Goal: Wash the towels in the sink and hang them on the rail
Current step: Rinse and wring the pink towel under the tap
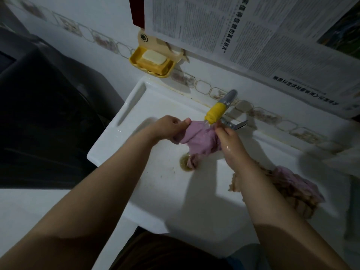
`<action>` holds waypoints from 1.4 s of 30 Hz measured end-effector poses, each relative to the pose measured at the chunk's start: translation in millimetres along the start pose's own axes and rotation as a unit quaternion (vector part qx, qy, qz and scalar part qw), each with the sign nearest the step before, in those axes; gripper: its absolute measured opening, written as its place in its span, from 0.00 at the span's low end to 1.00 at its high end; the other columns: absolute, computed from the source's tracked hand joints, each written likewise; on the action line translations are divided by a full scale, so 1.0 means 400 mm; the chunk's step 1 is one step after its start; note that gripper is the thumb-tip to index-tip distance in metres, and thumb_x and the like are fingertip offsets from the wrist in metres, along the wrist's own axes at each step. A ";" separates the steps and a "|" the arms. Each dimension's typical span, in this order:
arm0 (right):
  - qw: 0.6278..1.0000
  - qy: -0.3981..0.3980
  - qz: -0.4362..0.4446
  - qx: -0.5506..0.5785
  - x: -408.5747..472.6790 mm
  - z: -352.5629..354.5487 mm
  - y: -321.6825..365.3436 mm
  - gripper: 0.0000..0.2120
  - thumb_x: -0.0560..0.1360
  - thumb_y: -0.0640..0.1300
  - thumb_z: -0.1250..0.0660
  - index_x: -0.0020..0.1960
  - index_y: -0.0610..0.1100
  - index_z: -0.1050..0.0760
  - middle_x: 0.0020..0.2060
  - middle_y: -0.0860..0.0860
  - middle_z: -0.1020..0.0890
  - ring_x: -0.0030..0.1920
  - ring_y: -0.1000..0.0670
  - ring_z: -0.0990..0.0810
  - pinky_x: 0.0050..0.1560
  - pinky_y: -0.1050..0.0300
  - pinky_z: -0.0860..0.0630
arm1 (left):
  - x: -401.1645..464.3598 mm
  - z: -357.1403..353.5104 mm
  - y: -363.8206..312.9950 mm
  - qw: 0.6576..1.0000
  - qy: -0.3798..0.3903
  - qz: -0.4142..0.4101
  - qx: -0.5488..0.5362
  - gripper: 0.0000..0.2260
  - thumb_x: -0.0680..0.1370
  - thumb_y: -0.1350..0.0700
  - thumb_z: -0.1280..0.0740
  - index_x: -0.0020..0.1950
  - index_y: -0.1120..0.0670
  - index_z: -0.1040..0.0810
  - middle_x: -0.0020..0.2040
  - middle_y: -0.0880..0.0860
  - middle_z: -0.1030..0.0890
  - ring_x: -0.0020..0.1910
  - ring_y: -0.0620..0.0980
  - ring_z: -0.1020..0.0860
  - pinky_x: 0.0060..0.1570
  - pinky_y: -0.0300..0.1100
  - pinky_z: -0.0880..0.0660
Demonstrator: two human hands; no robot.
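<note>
The pink towel (pixel 196 138) is hanging between both hands — left hand (pixel 169 126) and right hand (pixel 228 141) are squeezing its ends, fingers curled tight.

A white sink (pixel 120 121) holds a heap of towels (pixel 288 190) on its right side.

The sink (pixel 124 121) basin lies bare at its left and near side. At the back, the tap (pixel 218 110) overhangs the middle. 2 bunched towels (pixel 288 190) fill the sink's right corner; a soap dish (pixel 153 63) juts from the wall above.
</note>
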State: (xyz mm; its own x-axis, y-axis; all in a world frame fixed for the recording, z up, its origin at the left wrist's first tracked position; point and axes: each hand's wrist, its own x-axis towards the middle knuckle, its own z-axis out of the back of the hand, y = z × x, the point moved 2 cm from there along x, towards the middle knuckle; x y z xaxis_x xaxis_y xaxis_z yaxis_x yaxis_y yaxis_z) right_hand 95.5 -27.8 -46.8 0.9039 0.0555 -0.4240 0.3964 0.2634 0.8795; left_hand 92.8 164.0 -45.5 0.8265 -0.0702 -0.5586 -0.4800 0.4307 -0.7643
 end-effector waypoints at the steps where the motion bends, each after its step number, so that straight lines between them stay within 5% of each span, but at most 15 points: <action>1: 0.999 -0.011 -0.010 0.033 0.002 -0.005 0.005 0.13 0.80 0.51 0.39 0.45 0.45 0.20 0.45 0.47 0.16 0.51 0.45 0.18 0.53 0.49 0.22 | 0.006 -0.011 -0.001 0.999 -0.030 -0.015 -0.029 0.23 0.80 0.43 0.39 0.46 0.63 0.22 0.39 0.49 0.22 0.32 0.47 0.23 0.29 0.31 0.25; 4: 0.994 -0.053 -0.010 0.093 -0.009 -0.028 0.019 0.13 0.73 0.51 0.32 0.36 0.43 0.21 0.36 0.48 0.17 0.40 0.49 0.18 0.46 0.49 0.21 | 0.030 -0.058 0.003 0.973 -0.110 -0.006 -0.203 0.24 0.79 0.41 0.38 0.44 0.63 0.23 0.31 0.56 0.23 0.26 0.50 0.25 0.27 0.37 0.27; 7: 0.998 -0.052 0.034 -0.005 -0.046 -0.081 0.035 0.17 0.75 0.50 0.33 0.30 0.45 0.30 0.22 0.55 0.25 0.26 0.59 0.26 0.32 0.65 0.29 | 0.048 -0.110 -0.007 0.947 -0.154 0.028 -0.282 0.22 0.78 0.40 0.38 0.43 0.60 0.23 0.33 0.57 0.23 0.31 0.53 0.24 0.31 0.40 0.25; 10: 0.982 -0.064 0.074 -0.160 -0.048 -0.116 0.039 0.21 0.78 0.58 0.40 0.34 0.44 0.26 0.31 0.48 0.19 0.37 0.47 0.20 0.40 0.57 0.25 | 0.050 -0.159 -0.031 0.933 -0.138 0.070 -0.325 0.20 0.80 0.43 0.40 0.42 0.58 0.23 0.38 0.56 0.20 0.41 0.55 0.21 0.44 0.45 0.23; 14: 0.966 -0.172 0.027 -0.192 0.023 -0.064 0.042 0.15 0.80 0.47 0.43 0.45 0.38 0.23 0.47 0.35 0.19 0.50 0.37 0.21 0.47 0.50 0.28 | 0.035 -0.225 -0.056 0.901 -0.090 0.115 -0.409 0.17 0.76 0.47 0.32 0.52 0.61 0.20 0.45 0.60 0.17 0.39 0.55 0.19 0.38 0.44 0.22; 17: 0.970 -0.138 0.052 -0.194 -0.021 -0.104 0.033 0.17 0.80 0.51 0.44 0.41 0.42 0.24 0.43 0.37 0.18 0.46 0.38 0.20 0.45 0.50 0.26 | 0.039 -0.184 -0.055 0.909 -0.094 0.105 -0.393 0.13 0.76 0.52 0.34 0.53 0.61 0.21 0.50 0.62 0.18 0.47 0.58 0.19 0.48 0.46 0.22; 19: 0.962 -0.114 0.066 -0.240 -0.051 -0.129 0.033 0.21 0.80 0.55 0.47 0.44 0.41 0.23 0.44 0.38 0.18 0.46 0.39 0.20 0.46 0.49 0.25 | 0.040 -0.164 -0.043 0.912 -0.102 0.097 -0.385 0.09 0.79 0.55 0.39 0.48 0.60 0.24 0.44 0.60 0.20 0.48 0.63 0.21 0.44 0.43 0.24; 21: 0.956 -0.130 0.031 -0.261 -0.015 -0.105 0.034 0.19 0.81 0.52 0.46 0.47 0.40 0.23 0.46 0.39 0.18 0.49 0.38 0.20 0.47 0.51 0.25 | 0.014 -0.179 -0.048 0.927 -0.070 0.097 -0.356 0.11 0.79 0.51 0.39 0.41 0.55 0.25 0.42 0.60 0.20 0.44 0.63 0.21 0.43 0.45 0.22; 24: 0.963 -0.132 0.007 -0.233 0.025 -0.075 0.031 0.14 0.79 0.48 0.43 0.38 0.43 0.27 0.43 0.40 0.20 0.50 0.38 0.20 0.47 0.54 0.27 | 0.017 -0.210 -0.033 0.930 -0.069 0.116 -0.342 0.14 0.74 0.46 0.37 0.44 0.56 0.22 0.52 0.64 0.19 0.49 0.60 0.20 0.54 0.53 0.22; 26: 0.969 -0.108 0.035 -0.222 -0.009 -0.111 0.029 0.15 0.78 0.50 0.43 0.38 0.43 0.27 0.42 0.40 0.19 0.47 0.39 0.20 0.48 0.49 0.24 | 0.018 -0.178 -0.024 0.939 -0.103 0.112 -0.310 0.09 0.79 0.53 0.38 0.45 0.58 0.24 0.50 0.61 0.20 0.46 0.56 0.22 0.45 0.44 0.27; 28: 0.958 -0.085 0.075 -0.263 -0.050 -0.143 0.030 0.17 0.79 0.50 0.45 0.44 0.41 0.23 0.45 0.39 0.19 0.47 0.40 0.21 0.48 0.49 0.25 | 0.015 -0.148 -0.019 0.945 -0.121 0.068 -0.297 0.08 0.80 0.58 0.40 0.42 0.56 0.28 0.46 0.60 0.21 0.46 0.54 0.24 0.45 0.44 0.29; 32: 0.949 -0.111 0.073 -0.284 -0.003 -0.104 0.032 0.20 0.80 0.52 0.45 0.46 0.38 0.22 0.45 0.38 0.18 0.49 0.40 0.20 0.46 0.53 0.28 | -0.034 -0.165 -0.010 0.915 0.006 0.088 -0.393 0.13 0.82 0.52 0.41 0.42 0.57 0.24 0.39 0.57 0.20 0.36 0.51 0.21 0.41 0.44 0.23; 35: 0.960 -0.067 0.072 -0.264 0.028 -0.078 0.001 0.17 0.80 0.51 0.44 0.43 0.41 0.25 0.38 0.42 0.20 0.44 0.41 0.21 0.46 0.52 0.26 | -0.039 -0.139 0.034 0.896 0.055 0.069 -0.435 0.18 0.82 0.48 0.42 0.54 0.62 0.21 0.45 0.59 0.17 0.42 0.53 0.18 0.47 0.43 0.22; 38: 0.979 -0.051 0.068 -0.185 0.023 -0.053 -0.004 0.10 0.79 0.43 0.38 0.39 0.42 0.29 0.28 0.52 0.28 0.32 0.50 0.28 0.38 0.59 0.35 | -0.036 -0.101 0.091 0.882 0.017 0.040 -0.470 0.17 0.81 0.48 0.41 0.56 0.58 0.20 0.46 0.59 0.19 0.42 0.54 0.20 0.45 0.46 0.24; 42: 0.991 -0.030 0.097 -0.093 -0.033 -0.090 0.008 0.15 0.76 0.45 0.32 0.33 0.47 0.32 0.26 0.56 0.28 0.29 0.58 0.31 0.33 0.64 0.33 | -0.016 -0.104 0.121 0.891 -0.104 0.089 -0.433 0.12 0.83 0.55 0.42 0.47 0.61 0.24 0.32 0.61 0.26 0.22 0.52 0.27 0.21 0.39 0.31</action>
State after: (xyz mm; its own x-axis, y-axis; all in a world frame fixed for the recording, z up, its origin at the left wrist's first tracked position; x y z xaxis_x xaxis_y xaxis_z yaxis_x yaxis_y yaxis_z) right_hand 79.0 6.9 -46.0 0.9704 0.0655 -0.2323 0.1834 0.4259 0.8860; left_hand 52.1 147.8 -92.5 0.7085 0.1378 -0.6921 -0.5809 -0.4429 -0.6829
